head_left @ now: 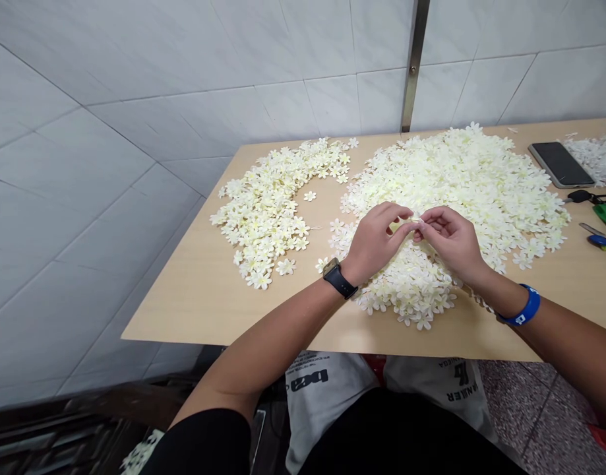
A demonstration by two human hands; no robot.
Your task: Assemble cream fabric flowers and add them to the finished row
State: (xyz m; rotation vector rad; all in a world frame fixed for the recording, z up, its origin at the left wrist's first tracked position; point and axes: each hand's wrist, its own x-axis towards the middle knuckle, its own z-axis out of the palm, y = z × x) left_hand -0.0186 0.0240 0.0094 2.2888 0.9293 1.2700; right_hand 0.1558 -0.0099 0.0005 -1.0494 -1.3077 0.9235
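My left hand (376, 241) and my right hand (451, 241) meet above a big heap of cream fabric flowers (461, 191) on a light wooden table (198, 297). Both hands pinch one small cream flower (415, 224) between their fingertips. A black watch sits on my left wrist, a blue band on my right. A second, thinner heap of the same flowers (277, 204) lies to the left of my hands.
A dark phone (560, 163) lies at the far right of the table, next to another pale pile (599, 155). Green and blue-handled tools (604, 227) rest at the right edge. White tiled wall stands behind and to the left. Bags sit under the table.
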